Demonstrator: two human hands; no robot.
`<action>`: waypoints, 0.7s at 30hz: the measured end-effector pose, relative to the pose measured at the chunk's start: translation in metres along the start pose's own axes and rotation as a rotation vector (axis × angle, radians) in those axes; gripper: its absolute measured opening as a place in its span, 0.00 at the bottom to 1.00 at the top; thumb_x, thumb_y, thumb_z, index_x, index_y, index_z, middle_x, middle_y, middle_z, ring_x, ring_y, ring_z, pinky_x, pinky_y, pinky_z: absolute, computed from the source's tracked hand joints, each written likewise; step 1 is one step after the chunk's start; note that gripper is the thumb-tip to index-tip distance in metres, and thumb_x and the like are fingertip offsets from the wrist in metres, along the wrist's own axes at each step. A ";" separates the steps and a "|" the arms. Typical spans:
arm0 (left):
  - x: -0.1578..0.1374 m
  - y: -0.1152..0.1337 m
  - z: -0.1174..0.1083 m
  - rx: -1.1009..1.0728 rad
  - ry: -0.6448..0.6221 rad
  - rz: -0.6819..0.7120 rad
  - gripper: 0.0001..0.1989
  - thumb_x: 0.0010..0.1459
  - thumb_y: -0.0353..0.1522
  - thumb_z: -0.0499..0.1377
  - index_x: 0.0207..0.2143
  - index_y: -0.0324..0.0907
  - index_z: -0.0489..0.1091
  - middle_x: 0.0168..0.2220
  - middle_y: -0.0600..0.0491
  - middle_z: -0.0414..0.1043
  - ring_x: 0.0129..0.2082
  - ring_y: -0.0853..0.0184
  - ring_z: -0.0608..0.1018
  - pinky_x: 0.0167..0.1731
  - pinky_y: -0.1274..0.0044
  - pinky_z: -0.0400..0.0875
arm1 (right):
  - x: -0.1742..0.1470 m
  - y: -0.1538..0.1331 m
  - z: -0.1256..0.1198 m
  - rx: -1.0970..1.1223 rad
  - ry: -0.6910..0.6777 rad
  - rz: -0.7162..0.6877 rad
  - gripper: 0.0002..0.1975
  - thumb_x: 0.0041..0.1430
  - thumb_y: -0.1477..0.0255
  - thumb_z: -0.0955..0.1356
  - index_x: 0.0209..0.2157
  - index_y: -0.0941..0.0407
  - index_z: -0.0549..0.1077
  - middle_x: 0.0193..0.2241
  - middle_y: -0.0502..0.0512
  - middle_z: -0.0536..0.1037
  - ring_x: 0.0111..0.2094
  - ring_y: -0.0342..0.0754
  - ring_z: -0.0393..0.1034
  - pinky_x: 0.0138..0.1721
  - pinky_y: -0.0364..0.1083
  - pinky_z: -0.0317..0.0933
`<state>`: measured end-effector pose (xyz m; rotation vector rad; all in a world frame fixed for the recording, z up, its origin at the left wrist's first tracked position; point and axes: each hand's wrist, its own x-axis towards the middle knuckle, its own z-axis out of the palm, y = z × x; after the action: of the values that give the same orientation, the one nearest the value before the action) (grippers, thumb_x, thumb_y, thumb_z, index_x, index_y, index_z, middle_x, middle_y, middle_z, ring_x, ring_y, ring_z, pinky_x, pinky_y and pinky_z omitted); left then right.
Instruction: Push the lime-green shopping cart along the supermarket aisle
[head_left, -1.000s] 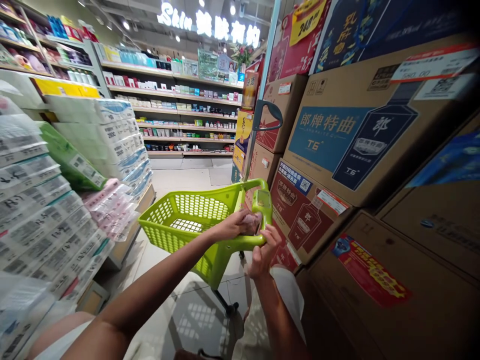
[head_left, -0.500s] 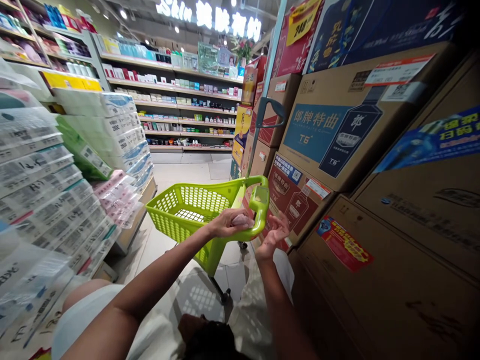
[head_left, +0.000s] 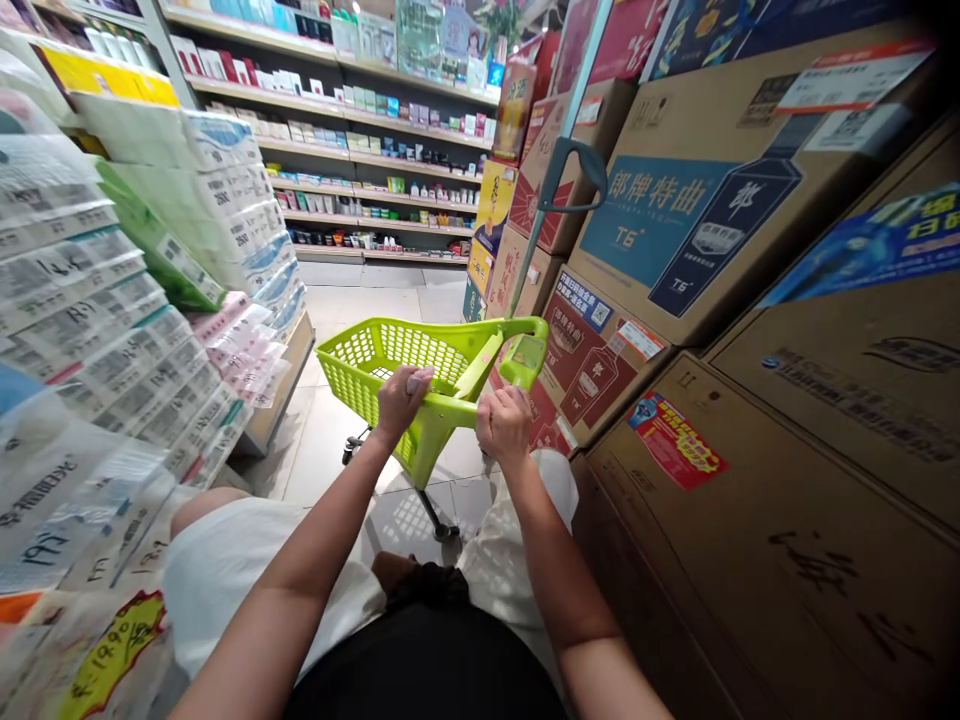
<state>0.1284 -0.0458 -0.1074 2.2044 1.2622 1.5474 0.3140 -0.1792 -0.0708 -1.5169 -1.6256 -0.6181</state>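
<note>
A lime-green plastic shopping cart (head_left: 442, 425) with a perforated basket stands on the tiled floor in front of me. My left hand (head_left: 405, 398) is closed around the rim at its near left side. My right hand (head_left: 505, 424) wraps round the handle near its right corner, just below a holder with a clear cover (head_left: 523, 356). The inside of the basket is partly visible through its holes, and its near part lies behind my hands and the handle.
Packs of tissue paper (head_left: 97, 290) are stacked on the left. Large cardboard cartons (head_left: 652, 210) rise on the right, close to the cart. A pole with a grey-blue handle (head_left: 574, 175) stands beside them. Shelves of small boxed goods (head_left: 352, 125) cross the back, beyond pale floor tiles (head_left: 379, 290).
My right hand has gone from open beside the handle to gripping it. My left hand has shifted left along the cart. The view has tilted downward.
</note>
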 end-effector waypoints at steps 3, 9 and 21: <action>0.008 -0.017 -0.006 0.097 -0.041 -0.170 0.16 0.68 0.47 0.56 0.42 0.44 0.71 0.42 0.46 0.80 0.44 0.57 0.80 0.51 0.67 0.71 | 0.001 0.009 0.004 0.038 0.005 0.015 0.19 0.69 0.69 0.58 0.25 0.52 0.71 0.25 0.54 0.70 0.37 0.52 0.63 0.49 0.52 0.57; -0.001 0.009 0.003 -0.045 -0.253 -0.083 0.17 0.66 0.47 0.58 0.45 0.44 0.72 0.44 0.47 0.78 0.45 0.58 0.79 0.48 0.70 0.72 | -0.002 0.038 0.002 0.046 0.088 0.031 0.22 0.71 0.70 0.55 0.23 0.52 0.67 0.24 0.53 0.68 0.34 0.51 0.64 0.48 0.52 0.57; -0.008 -0.021 -0.002 0.050 -0.303 -0.104 0.12 0.67 0.38 0.59 0.50 0.44 0.71 0.51 0.44 0.77 0.51 0.56 0.77 0.55 0.68 0.69 | 0.008 0.083 -0.016 -0.038 -0.089 0.007 0.24 0.72 0.70 0.56 0.23 0.53 0.71 0.24 0.54 0.72 0.34 0.50 0.64 0.51 0.52 0.55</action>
<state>0.1148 -0.0387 -0.1235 2.2558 1.3069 1.1045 0.3987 -0.1737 -0.0695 -1.5973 -1.6832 -0.5886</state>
